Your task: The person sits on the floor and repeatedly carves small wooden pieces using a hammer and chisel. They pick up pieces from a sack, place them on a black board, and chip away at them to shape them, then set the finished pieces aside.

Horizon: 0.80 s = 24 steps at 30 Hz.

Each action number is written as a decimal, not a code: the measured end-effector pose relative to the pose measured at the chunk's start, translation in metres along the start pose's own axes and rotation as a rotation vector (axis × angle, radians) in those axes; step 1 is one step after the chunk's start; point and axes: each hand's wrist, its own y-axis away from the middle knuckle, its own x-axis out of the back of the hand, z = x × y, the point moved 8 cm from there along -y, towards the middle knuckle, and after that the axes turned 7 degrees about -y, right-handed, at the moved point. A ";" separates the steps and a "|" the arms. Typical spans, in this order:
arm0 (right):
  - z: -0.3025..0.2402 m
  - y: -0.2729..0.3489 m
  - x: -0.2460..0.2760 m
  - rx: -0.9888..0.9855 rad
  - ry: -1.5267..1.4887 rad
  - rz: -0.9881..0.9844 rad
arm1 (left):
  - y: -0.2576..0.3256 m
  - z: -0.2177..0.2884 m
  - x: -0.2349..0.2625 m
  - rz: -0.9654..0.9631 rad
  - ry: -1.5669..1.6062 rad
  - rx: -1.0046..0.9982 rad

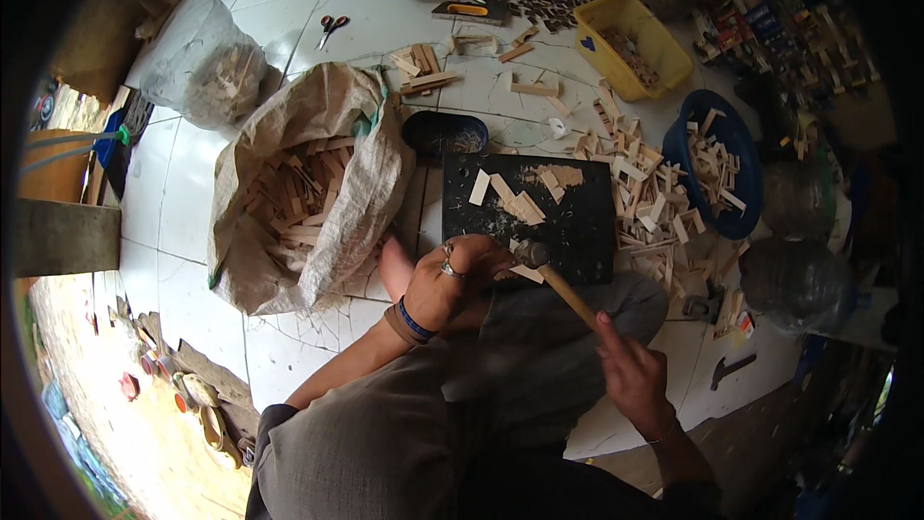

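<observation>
My right hand (630,371) is wrapped round the wooden handle of a hammer (570,299). The hammer's metal head is low over a black board (587,231), close to my left fingertips. My left hand (457,274), with a ring and wristbands, has its fingers pinched together at the board's near edge. A small pale wooden piece (526,273) shows at those fingertips, partly hidden under the hammer; most of their grip is out of sight. Farther up the board lie loose wooden pieces (520,206) and sawdust-like crumbs.
Left stands an open woven sack (375,183) of wooden strips, with a clear plastic bag (197,77) behind. Right are a heap of small wooden pieces (640,183), a blue basin (688,135) and a yellow tub (626,14). Scissors (332,29) and a second hammer (731,371) lie on the tiles.
</observation>
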 end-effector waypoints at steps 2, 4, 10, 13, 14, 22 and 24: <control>-0.001 0.001 0.006 0.042 -0.070 0.113 | 0.005 -0.007 -0.003 -0.039 0.164 0.068; -0.001 0.002 0.007 0.058 -0.073 0.129 | 0.008 -0.014 -0.007 -0.044 0.365 0.158; -0.001 0.003 0.002 0.042 0.028 0.035 | 0.009 -0.014 -0.010 -0.040 0.319 0.154; -0.008 0.005 0.007 0.102 -0.020 0.109 | 0.015 -0.024 -0.016 -0.014 0.651 0.379; -0.006 0.005 0.002 0.078 0.011 0.051 | 0.015 -0.025 -0.018 -0.035 0.611 0.405; -0.004 0.006 0.001 0.094 0.005 0.096 | 0.011 -0.023 -0.012 -0.017 0.428 0.356; -0.003 0.003 -0.005 0.073 0.057 -0.025 | 0.007 -0.018 -0.006 0.028 0.304 0.268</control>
